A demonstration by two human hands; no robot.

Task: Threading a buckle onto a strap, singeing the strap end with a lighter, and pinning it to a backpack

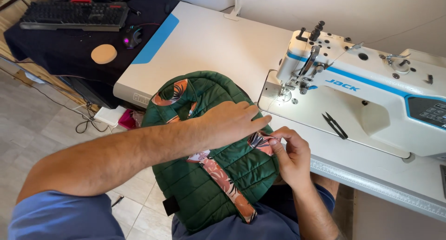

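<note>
Head view: the left hand (230, 121) lies flat, fingers together, on a green quilted jacket (204, 175) spread over the person's lap at the table (223, 45) edge. The right hand (290, 158) pinches its floral trim strip (261, 142), near the white sewing machine (367, 96).

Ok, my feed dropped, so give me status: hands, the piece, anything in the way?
Left hand flat on green quilted piece. Right hand pinching floral trim at its edge. Black snips lying apart on sewing machine bed.
</note>
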